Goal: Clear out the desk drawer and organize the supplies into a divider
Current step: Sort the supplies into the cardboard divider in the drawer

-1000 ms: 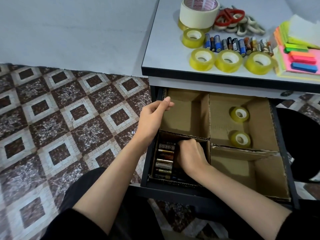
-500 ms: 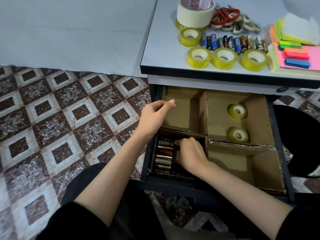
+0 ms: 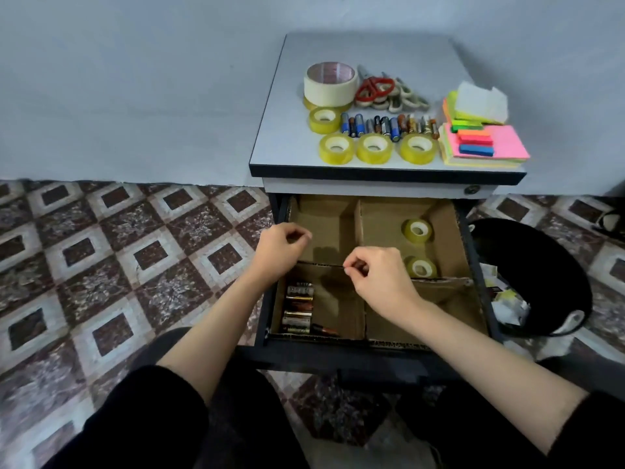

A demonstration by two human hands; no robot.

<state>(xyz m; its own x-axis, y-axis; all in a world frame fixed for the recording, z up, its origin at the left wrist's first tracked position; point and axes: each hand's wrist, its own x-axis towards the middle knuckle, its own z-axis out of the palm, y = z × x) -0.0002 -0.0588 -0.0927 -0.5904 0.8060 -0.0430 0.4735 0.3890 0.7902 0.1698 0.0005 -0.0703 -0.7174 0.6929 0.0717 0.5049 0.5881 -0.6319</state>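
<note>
Near edge of frame: black sleeves and lap, both forearms reaching forward over the open drawer (image 3: 372, 357). A cardboard divider (image 3: 359, 228) sits inside it, four compartments. The drawer batteries (image 3: 299, 309) lie stacked sideways along the left wall of the near-left compartment. The right hand (image 3: 378, 279) hovers over the divider's cross wall, fingers curled, thumb and forefinger tips together; cannot tell if they pinch anything. The left hand (image 3: 280, 252) is over the drawer's left edge, fingers curled in, nothing visible held. Two small tape rolls (image 3: 417, 230) sit in the far-right compartment. On the worktop (image 3: 270, 154), near the front edge, more clear tape rolls (image 3: 373, 148); behind them loose batteries (image 3: 389, 125), a masking tape roll (image 3: 331, 84), scissors (image 3: 373, 88) and sticky notes (image 3: 487, 143) at the right edge. Risks: the cross wall looks bent on the right side, so a knock from a wrist could likely fold it and mix compartments; round batteries could roll when dropped in; front-edge tape rolls could be swept off reaching past. Hidden: the right hand covers the divider junction, the drawer's far end is under the worktop, battery labels are blurred, and the scissors pile is too tangled to count.
</note>
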